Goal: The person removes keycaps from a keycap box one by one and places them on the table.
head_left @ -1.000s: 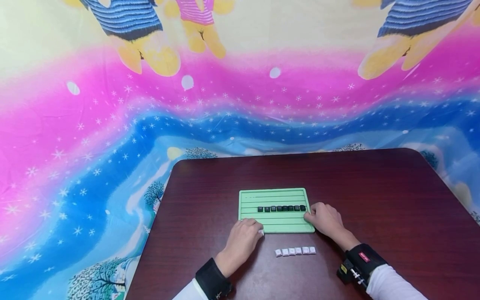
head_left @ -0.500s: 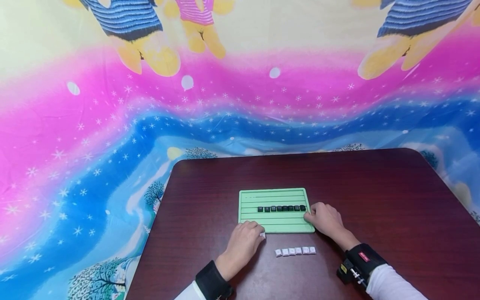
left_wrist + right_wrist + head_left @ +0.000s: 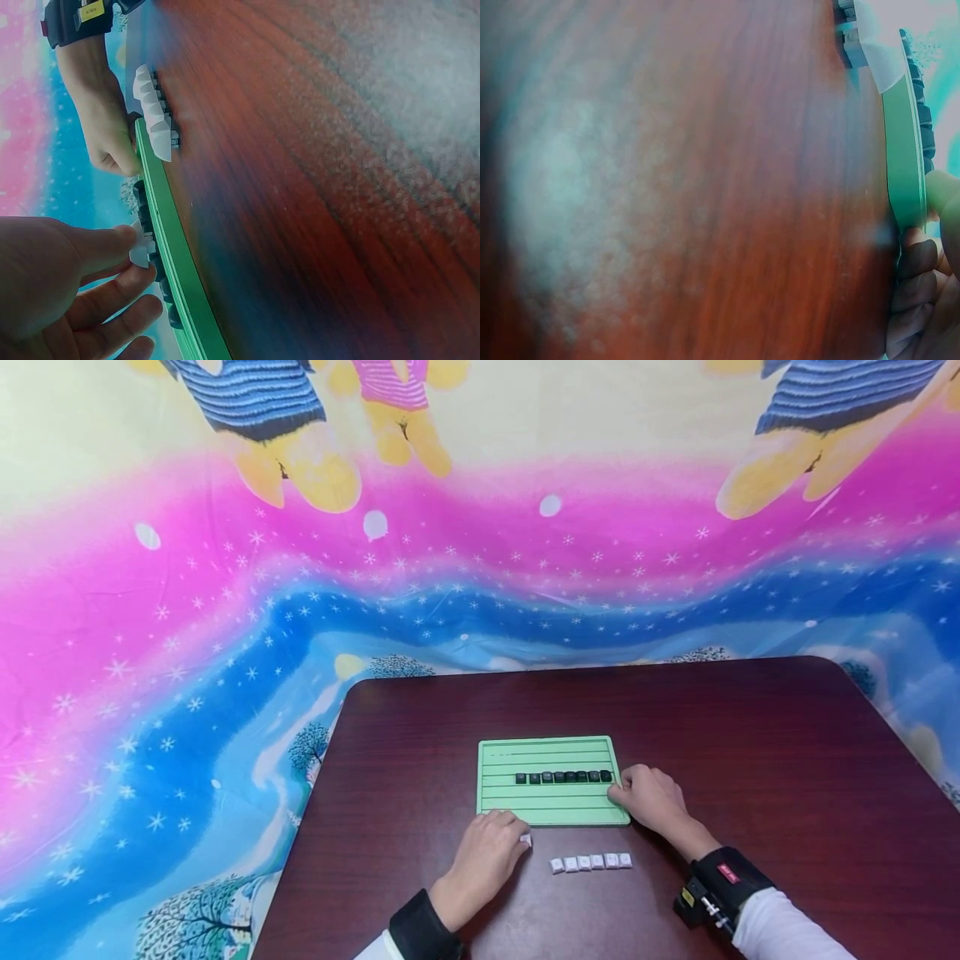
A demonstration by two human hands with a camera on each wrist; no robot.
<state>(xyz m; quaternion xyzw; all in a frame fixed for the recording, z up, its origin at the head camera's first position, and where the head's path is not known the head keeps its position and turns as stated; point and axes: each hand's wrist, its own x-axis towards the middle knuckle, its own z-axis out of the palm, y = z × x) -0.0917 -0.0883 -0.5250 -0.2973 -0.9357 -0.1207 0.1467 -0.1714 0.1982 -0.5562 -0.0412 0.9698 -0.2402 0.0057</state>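
Observation:
My left hand [image 3: 487,850], just off the front left corner of a green ridged tray [image 3: 555,810], pinches a white keycap [image 3: 139,251] between thumb and index finger. The other left fingers are loosely bent in the left wrist view. At the tray's right edge, my right hand [image 3: 654,797] grips the rim, thumb on top and fingers curled at its side, as the right wrist view shows. Along one groove of the tray runs a row of several black keycaps [image 3: 558,777]. Closer to me, several white keycaps [image 3: 596,862] stand in a row on the table.
The dark reddish-brown table [image 3: 750,735] has rounded far corners. Behind it hangs a colourful printed cloth [image 3: 480,543]. Each wrist wears a black strap [image 3: 731,875] with a camera mount.
My left hand has drawn back towards me, from over the tray's front left edge to just in front of it, still pinching the white keycap. The right hand and tray have stayed put.

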